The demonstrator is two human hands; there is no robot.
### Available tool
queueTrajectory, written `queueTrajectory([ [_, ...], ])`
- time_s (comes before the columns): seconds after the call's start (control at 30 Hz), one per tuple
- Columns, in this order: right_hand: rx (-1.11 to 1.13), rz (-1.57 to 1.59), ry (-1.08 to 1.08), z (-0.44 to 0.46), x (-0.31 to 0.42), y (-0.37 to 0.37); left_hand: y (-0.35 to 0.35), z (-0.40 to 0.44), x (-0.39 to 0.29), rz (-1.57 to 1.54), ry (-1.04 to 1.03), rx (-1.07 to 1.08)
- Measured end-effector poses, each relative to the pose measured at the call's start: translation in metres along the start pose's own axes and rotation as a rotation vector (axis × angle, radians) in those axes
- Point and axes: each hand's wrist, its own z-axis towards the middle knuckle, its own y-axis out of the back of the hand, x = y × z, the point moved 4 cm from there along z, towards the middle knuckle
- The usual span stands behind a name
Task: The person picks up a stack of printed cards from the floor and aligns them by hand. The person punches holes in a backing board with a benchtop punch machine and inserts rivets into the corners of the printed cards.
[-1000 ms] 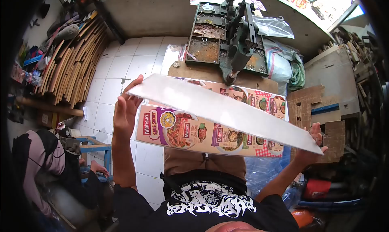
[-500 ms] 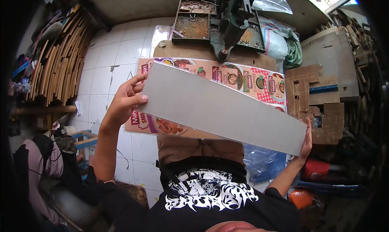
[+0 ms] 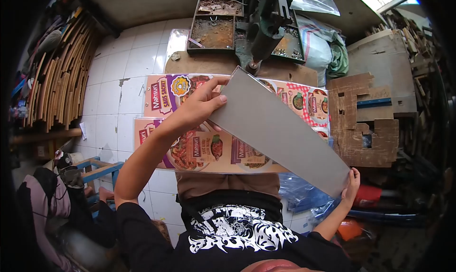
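A long grey-backed panel (image 3: 285,134) is held up at a slant between my two hands, its plain side toward me. At its upper left end, my left hand (image 3: 209,101) is closed on the edge with the thumb on the near face. My right hand (image 3: 350,182) grips the lower right end. Beneath the panel lie printed signs (image 3: 164,98) with "Mahsuri" sauce pictures, in two overlapping rows; the panel hides part of them. The panel's upper corner is close to the foot of a dark green press (image 3: 266,37); I cannot tell whether they touch.
Behind the signs stands a metal tray (image 3: 213,32) with compartments of small metal bits. Cut brown boards (image 3: 380,141) are at the right, with a white sack (image 3: 316,49) beyond. Stacked wooden strips (image 3: 61,77) line the left. Blue plastic sheeting (image 3: 304,193) lies below the panel.
The panel has turned steeper, its left end moving up and right with my left hand. More of the printed signs shows at the left. My right hand stays on its end.
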Motion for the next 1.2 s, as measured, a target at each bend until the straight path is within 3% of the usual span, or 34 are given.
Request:
queueTrajectory([
  [0.07,-0.152,-0.314,-0.206,0.018,-0.030,0.038,-0.003,0.011,0.008,-0.069,0.037,0.048],
  [0.1,-0.086,-0.475,-0.026,0.028,-0.035,0.040,-0.004,0.014,0.009,-0.095,0.041,0.068],
  [0.13,-0.086,-0.477,-0.027,0.026,-0.025,0.025,-0.003,0.015,0.012,-0.097,0.043,0.068],
  [0.2,-0.174,-0.872,0.516,0.012,0.020,-0.031,-0.003,0.016,0.021,-0.095,0.113,0.080],
  [0.3,0.170,-0.463,0.384,-0.027,0.082,-0.144,-0.018,0.017,0.016,-0.167,0.095,0.132],
  [0.37,0.445,-0.362,0.286,-0.036,0.091,-0.179,-0.025,0.019,0.009,-0.156,0.084,0.193],
  [0.57,0.692,-0.610,0.284,-0.047,0.097,-0.246,-0.022,0.032,-0.001,-0.093,0.054,0.188],
  [0.7,0.621,-0.523,0.360,-0.047,0.086,-0.271,-0.014,0.044,0.002,-0.069,0.000,0.134],
  [0.8,0.628,-0.650,0.447,-0.043,0.088,-0.279,-0.005,0.054,0.019,-0.146,-0.026,0.052],
  [1.07,0.606,-0.698,0.453,-0.038,0.095,-0.293,-0.001,0.052,0.020,-0.382,-0.050,-0.009],
  [1.2,0.587,-0.657,0.391,-0.032,0.093,-0.296,0.005,0.056,0.023,-0.358,-0.095,0.038],
])
